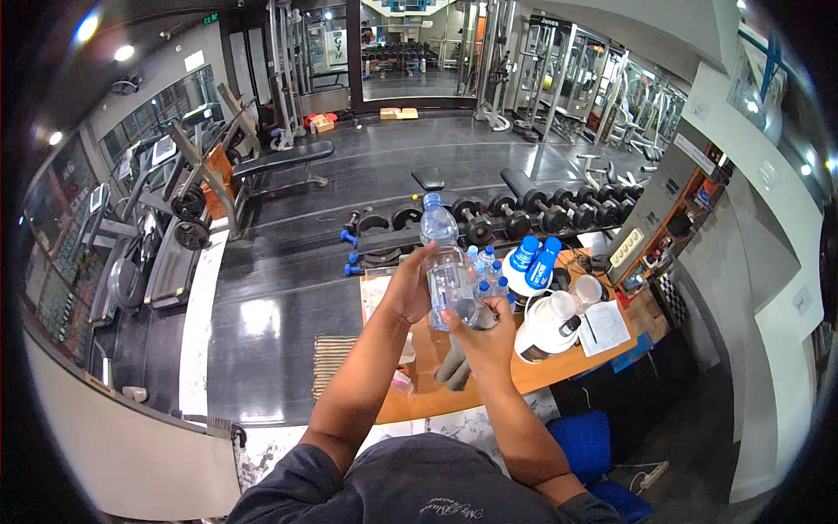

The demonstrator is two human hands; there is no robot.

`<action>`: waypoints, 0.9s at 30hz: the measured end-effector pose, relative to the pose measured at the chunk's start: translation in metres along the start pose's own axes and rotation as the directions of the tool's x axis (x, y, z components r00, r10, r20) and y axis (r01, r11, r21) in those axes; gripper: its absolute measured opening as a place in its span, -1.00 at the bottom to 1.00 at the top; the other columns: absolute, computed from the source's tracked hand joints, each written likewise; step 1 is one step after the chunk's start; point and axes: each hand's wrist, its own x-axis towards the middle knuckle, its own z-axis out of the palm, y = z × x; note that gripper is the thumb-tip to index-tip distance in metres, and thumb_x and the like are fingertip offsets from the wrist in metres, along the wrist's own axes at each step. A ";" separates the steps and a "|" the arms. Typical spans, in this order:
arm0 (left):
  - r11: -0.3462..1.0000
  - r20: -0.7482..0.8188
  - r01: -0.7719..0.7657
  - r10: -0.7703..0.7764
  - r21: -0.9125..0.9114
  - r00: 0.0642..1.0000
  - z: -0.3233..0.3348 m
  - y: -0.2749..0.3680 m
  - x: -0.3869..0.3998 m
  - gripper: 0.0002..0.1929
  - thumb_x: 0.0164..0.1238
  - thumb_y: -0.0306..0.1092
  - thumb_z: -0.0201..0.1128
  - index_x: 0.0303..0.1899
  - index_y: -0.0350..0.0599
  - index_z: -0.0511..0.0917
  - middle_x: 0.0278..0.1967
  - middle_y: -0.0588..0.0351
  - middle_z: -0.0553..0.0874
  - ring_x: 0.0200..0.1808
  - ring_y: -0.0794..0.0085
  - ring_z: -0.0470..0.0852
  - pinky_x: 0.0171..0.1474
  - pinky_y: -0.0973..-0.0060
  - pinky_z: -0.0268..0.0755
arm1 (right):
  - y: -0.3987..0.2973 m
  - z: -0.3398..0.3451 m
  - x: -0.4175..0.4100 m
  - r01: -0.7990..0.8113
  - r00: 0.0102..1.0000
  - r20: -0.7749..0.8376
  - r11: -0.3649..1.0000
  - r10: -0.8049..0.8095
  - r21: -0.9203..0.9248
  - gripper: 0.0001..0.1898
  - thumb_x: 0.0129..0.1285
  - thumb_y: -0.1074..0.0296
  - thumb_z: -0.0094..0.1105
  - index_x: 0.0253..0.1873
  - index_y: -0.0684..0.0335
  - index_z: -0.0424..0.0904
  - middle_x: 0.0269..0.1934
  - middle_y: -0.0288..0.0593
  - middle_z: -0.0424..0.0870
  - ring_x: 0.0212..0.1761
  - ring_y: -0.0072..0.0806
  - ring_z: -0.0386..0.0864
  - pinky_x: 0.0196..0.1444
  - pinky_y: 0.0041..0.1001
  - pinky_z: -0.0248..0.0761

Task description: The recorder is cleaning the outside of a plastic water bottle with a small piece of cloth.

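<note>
Between my hands a clear plastic water bottle (448, 278) with a blue cap is held up over a wooden desk (419, 396). My left hand (410, 285) grips its side near the middle. My right hand (484, 334) has hold of the lower end, thumb across the base. The cap is on and points away from me. Several small blue-capped bottles (490, 272) stand on the desk just beyond my right hand. Beneath the held bottle lies a grey cloth-like item (453, 368), partly hidden by my right hand.
Right on the desk are a large white tub (540, 337), two blue-topped shaker bottles (543, 265), clear cups (587, 288) and paper with a pen (603, 331). A dumbbell rack (517, 226) stands beyond. A blue chair (579, 445) is at lower right, a treadmill (173, 262) at left.
</note>
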 end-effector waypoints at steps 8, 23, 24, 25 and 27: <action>0.995 -0.087 -0.062 0.055 -0.076 0.995 -0.004 -0.004 0.000 -0.31 0.52 0.32 0.17 0.19 -0.25 0.58 -0.07 -0.05 0.75 -0.18 0.13 0.81 -0.10 0.16 0.75 | -0.025 -0.008 0.004 0.076 0.994 0.107 0.921 -0.037 -0.383 -0.27 0.02 -0.13 0.74 0.03 0.32 0.52 -0.17 -0.20 0.71 -0.16 -0.53 0.63 -0.14 -0.45 0.53; 1.000 -0.111 0.028 -0.027 0.003 0.993 0.017 -0.014 -0.018 -0.42 0.66 0.17 0.04 0.16 -0.29 0.54 -0.14 -0.11 0.74 -0.27 0.12 0.84 -0.18 0.14 0.78 | -0.059 0.016 0.173 0.502 0.854 0.407 0.718 -0.324 -0.482 -0.73 0.49 0.28 0.15 0.14 0.27 0.63 -0.01 -0.07 0.69 0.04 -0.26 0.61 0.17 -0.29 0.44; 1.000 -0.118 0.022 -0.022 0.003 0.993 0.011 -0.013 -0.018 -0.42 0.66 0.17 0.04 0.16 -0.29 0.54 -0.14 -0.11 0.74 -0.27 0.12 0.84 -0.18 0.14 0.78 | -0.065 0.024 0.167 0.574 0.796 0.516 0.667 -0.317 -0.475 -0.74 0.49 0.27 0.16 0.12 0.26 0.65 -0.03 -0.04 0.68 0.04 -0.20 0.62 0.17 -0.26 0.45; 1.000 -0.117 0.011 -0.009 0.012 0.993 0.004 -0.013 -0.016 -0.43 0.67 0.16 0.02 0.15 -0.29 0.54 -0.14 -0.11 0.74 -0.27 0.11 0.84 -0.19 0.15 0.78 | -0.072 0.028 0.160 0.644 0.727 0.618 0.612 -0.301 -0.459 -0.75 0.48 0.27 0.17 0.10 0.24 0.67 -0.04 -0.02 0.66 0.04 -0.13 0.63 0.16 -0.23 0.46; 1.000 -0.118 -0.003 0.005 0.021 0.993 -0.003 -0.012 -0.016 -0.44 0.68 0.15 0.00 0.14 -0.29 0.53 -0.14 -0.11 0.74 -0.26 0.11 0.84 -0.19 0.15 0.78 | -0.078 0.026 0.148 0.649 0.696 0.659 0.641 -0.284 -0.409 -0.80 0.44 0.31 0.25 0.02 0.24 0.72 -0.09 -0.03 0.64 0.00 -0.06 0.65 0.12 -0.24 0.49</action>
